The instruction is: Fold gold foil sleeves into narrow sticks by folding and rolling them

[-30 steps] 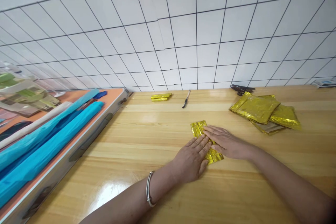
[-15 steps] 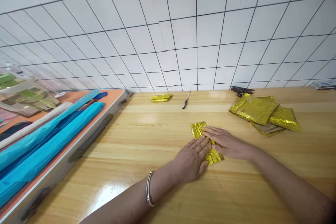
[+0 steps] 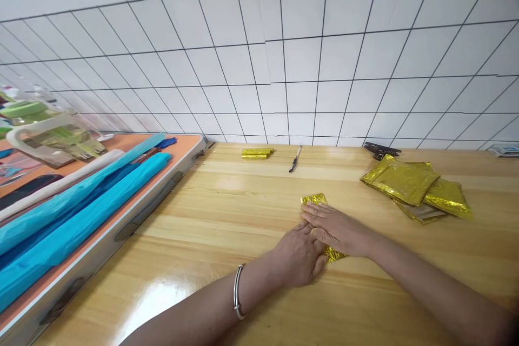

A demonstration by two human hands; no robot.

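A crinkled gold foil strip (image 3: 314,199) lies on the wooden table beneath both hands, with only its far and near ends showing. My left hand (image 3: 298,257), a silver bangle on its wrist, presses down on the strip's left side. Its fingertips are partly covered by my right hand. Stretched out flat, my right hand (image 3: 343,230) rests across the strip and overlaps the left fingers. Neither hand appears to grasp anything.
Gold foil packets (image 3: 401,181) lie at the right, near a black hair clip (image 3: 381,150). Folded gold pieces (image 3: 257,153) and a pen (image 3: 295,159) lie by the tiled wall. On the left, an orange-topped table (image 3: 190,147) holds blue rolled material (image 3: 89,219) and a pale-green-lidded container (image 3: 26,111).
My right hand has slid leftward over the strip and onto my left fingers, covering more of the foil. The whole view has shifted slightly.
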